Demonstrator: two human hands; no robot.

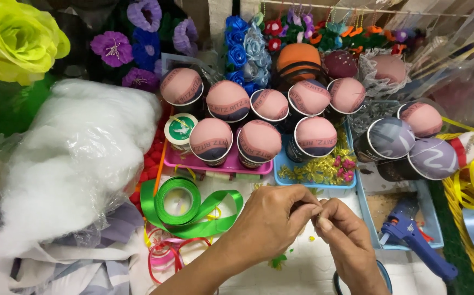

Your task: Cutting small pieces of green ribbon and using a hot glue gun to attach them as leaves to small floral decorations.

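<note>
Nearest the camera, the left hand [270,218] and right hand [346,240] meet fingertip to fingertip just above the white work surface [302,267]. Both are pinched nearly closed on something tiny between them. It could be a pin, a needle or a bit of wire, but it is too small to identify.

Risks, largest thing first: the big bag of white stuffing [73,158] bulges toward the work area, and a left elbow swing could drag it over the green ribbon spool [178,201]. The padded pincushion cups [259,143] stand crowded on the pink tray [215,163] and the blue tray [313,183]; a forward reach might topple one. The blue glue gun [412,240] lies near the right wrist and, if hot, could burn it. The tiny pinched piece could slip and vanish among the ribbon scraps.

A dark round rim [381,273] under the right hand is cut off by the frame.
</note>
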